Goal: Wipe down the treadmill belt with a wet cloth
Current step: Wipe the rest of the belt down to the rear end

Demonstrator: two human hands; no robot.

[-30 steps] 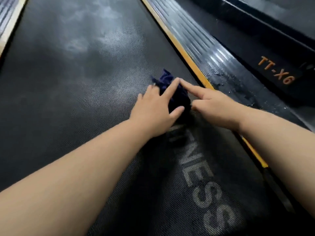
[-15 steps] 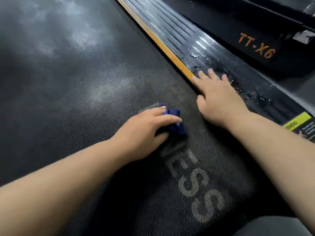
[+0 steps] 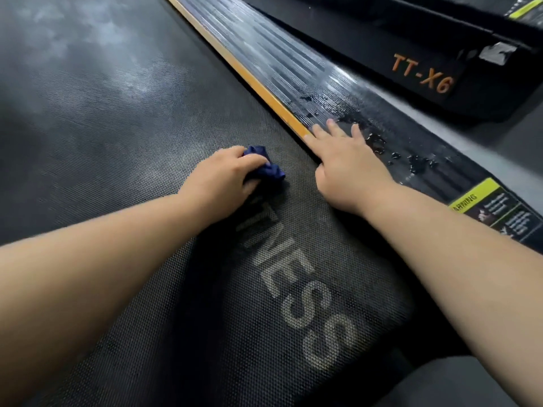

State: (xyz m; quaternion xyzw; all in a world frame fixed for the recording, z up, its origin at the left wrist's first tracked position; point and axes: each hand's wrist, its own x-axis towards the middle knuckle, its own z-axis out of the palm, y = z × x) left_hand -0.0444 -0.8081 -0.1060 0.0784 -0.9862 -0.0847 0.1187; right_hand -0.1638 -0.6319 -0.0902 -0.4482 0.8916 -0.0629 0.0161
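Two bare forearms are seen reaching in from the near edge, over the textured black treadmill belt (image 3: 117,142). Pale lettering (image 3: 302,292) reading "NESS" is printed on the belt between the forearms; its earlier letters are partly covered by the left wrist.

Further out, the left hand (image 3: 223,180) is curled around a bunched dark blue cloth (image 3: 271,170), which is gripped and pressed onto the belt. The cloth is mostly hidden under the fingers, with a wad showing on the right side of the hand. It lies on the belt near the right edge, just above the lettering.

The right hand (image 3: 349,168) is laid flat with fingers straight and spread, nothing held. Its heel is placed on the belt edge and its fingers are stretched across the orange strip (image 3: 249,77) onto the ribbed side rail (image 3: 293,63). The two hands are near each other but apart.

Water droplets (image 3: 417,165) are scattered on the rail just beside the right fingertips. A yellow-green warning label (image 3: 496,212) is stuck on the rail nearer the wrist side.

Farthest out, orange "TT-X6" lettering (image 3: 421,73) is seen on a black housing beyond the rail. Pale, hazy patches are visible on the far belt.
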